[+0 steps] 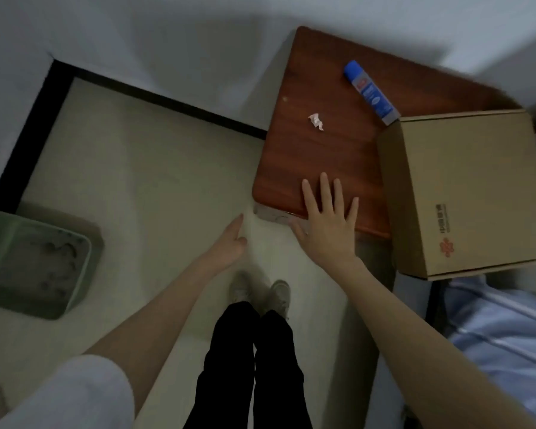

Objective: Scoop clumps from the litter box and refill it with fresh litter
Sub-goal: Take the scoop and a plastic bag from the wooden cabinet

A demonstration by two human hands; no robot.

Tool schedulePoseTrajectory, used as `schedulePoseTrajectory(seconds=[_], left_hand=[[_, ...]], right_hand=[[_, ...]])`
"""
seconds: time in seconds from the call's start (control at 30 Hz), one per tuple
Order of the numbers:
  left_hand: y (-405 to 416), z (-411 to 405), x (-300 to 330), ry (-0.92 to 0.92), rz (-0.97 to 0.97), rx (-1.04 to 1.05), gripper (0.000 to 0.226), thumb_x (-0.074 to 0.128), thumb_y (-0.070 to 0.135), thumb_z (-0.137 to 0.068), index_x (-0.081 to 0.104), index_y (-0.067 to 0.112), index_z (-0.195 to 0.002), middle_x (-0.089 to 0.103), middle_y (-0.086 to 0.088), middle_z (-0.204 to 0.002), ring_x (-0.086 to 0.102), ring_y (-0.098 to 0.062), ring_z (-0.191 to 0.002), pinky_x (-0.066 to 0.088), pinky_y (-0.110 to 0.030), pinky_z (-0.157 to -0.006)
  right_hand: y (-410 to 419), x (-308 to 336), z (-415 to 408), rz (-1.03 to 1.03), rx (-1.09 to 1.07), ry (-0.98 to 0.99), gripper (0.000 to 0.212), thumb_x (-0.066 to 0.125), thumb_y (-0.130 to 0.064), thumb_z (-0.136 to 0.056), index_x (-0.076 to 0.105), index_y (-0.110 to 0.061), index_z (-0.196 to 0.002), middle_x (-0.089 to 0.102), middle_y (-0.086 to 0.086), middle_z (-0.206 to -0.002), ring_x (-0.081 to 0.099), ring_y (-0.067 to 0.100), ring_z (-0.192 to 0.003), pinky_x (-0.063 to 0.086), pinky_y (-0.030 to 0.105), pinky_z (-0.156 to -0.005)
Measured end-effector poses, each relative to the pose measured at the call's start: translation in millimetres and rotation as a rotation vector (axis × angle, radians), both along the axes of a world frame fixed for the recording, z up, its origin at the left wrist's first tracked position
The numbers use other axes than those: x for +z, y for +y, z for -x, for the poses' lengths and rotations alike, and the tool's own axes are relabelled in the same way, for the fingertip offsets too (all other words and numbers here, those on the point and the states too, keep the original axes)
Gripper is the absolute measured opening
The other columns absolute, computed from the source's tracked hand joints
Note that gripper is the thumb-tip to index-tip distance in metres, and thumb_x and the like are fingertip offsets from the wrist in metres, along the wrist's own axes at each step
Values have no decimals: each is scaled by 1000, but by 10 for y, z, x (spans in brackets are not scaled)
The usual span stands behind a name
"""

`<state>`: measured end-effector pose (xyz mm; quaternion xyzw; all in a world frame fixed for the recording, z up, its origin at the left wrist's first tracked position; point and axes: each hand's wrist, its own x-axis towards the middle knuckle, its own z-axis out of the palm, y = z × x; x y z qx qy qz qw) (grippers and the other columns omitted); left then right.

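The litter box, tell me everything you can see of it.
The litter box is a pale green, plastic-looking rectangular tub with rounded corners, sitting upright on the light floor at the far left, close to the dark baseboard. It holds grey litter with darker clumps. Nothing touches it; both hands are away from it, and its left part is cut off by the picture's edge.

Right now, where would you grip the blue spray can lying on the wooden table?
Around its middle, from above: the blue spray can lies flat on the table, its long sides exposed, though its lower end sits close to the cardboard box.
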<state>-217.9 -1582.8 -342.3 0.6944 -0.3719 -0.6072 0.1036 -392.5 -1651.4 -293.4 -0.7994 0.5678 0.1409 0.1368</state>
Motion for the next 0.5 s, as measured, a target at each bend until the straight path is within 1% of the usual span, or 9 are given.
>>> schedulePoseTrajectory(seconds=[0.07,0.13,0.17,0.23,0.3,0.33,0.43,0.5], left_hand=[[-91,30,-243,89,-74,118,59,26,2,-97,4,17,-149,7,1,-156,10,-14,-142,8,-20,-110],[-195,47,-454,121,-97,193,63,26,-1,-95,4,22,-149,7,2,-156,11,-15,-143,11,-23,-111],[-241,61,-566,136,-92,219,65,26,-3,-93,4,22,-149,8,2,-156,11,-14,-142,12,-23,-110],[-345,101,-625,181,-51,259,70,27,-8,-89,7,22,-149,13,6,-154,12,-6,-139,13,-18,-105],[-407,179,-686,234,1,284,69,30,-9,-89,11,20,-148,23,11,-146,17,3,-127,15,-12,-99],[-427,216,-697,262,18,294,68,32,-9,-88,13,18,-148,26,12,-141,19,4,-123,17,-7,-96],[-423,311,-742,316,73,329,73,33,-15,-84,12,16,-148,24,13,-140,18,4,-126,22,9,-80],[-412,334,-755,317,96,341,75,33,-16,-85,8,16,-148,21,16,-133,16,6,-121,20,14,-73]], right_hand=[[62,-226,42,130,18,7,74,35,-61,-87,22,-21,-148,22,14,-154,20,37,-141,11,61,-109],[72,-379,84,254,29,-5,74,42,-59,-85,24,-22,-146,28,13,-152,24,35,-140,12,59,-110],[71,-463,101,305,39,-10,74,45,-59,-84,24,-23,-146,28,13,-152,23,34,-140,11,58,-110],[54,-475,112,379,40,-30,76,49,-57,-83,23,-23,-146,29,12,-152,22,33,-140,12,58,-110],[59,-505,105,406,45,-38,79,53,-54,-80,23,-23,-146,28,12,-152,22,33,-140,13,59,-110],[71,-522,102,406,49,-45,80,56,-51,-79,22,-23,-146,28,12,-152,22,34,-141,13,60,-110],[61,-544,118,415,50,-58,83,59,-46,-76,22,-23,-146,27,12,-153,22,35,-141,13,61,-110],[60,-548,119,413,51,-57,83,59,-45,-75,21,-23,-146,26,12,-153,21,35,-141,14,62,-110]])
